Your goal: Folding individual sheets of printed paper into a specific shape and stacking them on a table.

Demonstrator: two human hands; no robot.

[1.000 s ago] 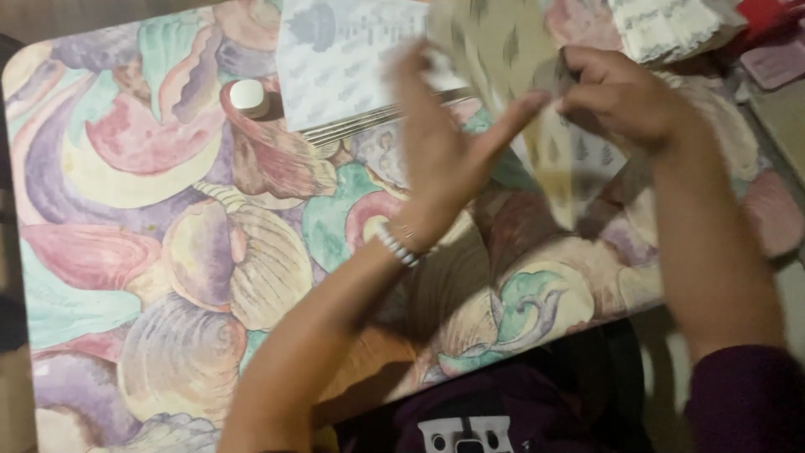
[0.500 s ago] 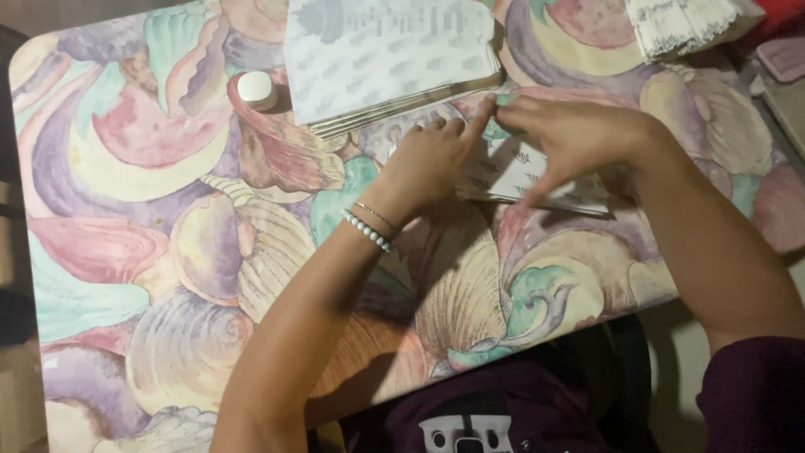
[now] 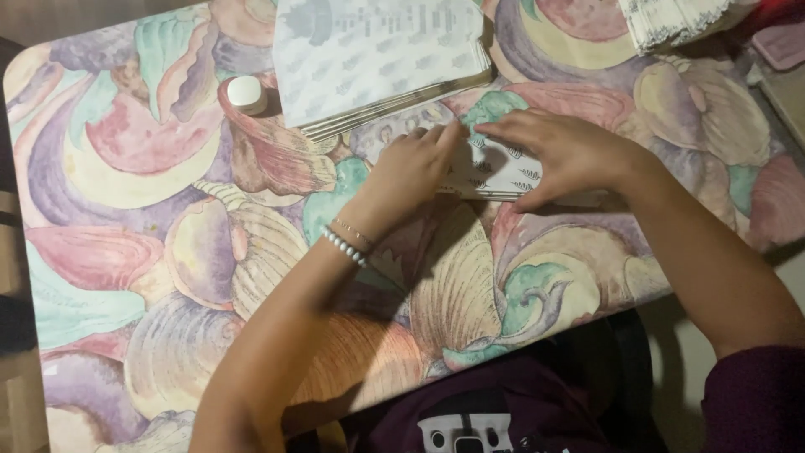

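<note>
Your left hand (image 3: 411,168) and right hand (image 3: 563,153) both lie flat, fingers spread, on a small folded printed paper (image 3: 496,170) near the far middle of the shell-patterned tabletop (image 3: 168,252); neither hand grips it, they only press it down. Just beyond it sits a stack of printed sheets (image 3: 377,59), its near edge close to your left fingertips. A small white rounded object (image 3: 246,92) lies to the left of that stack, and another pile of folded papers (image 3: 679,21) stands at the far right corner. If you press unevenly, the fold could skew or the paper slide on the smooth cloth; a careless push forward could nudge the stack.
</note>
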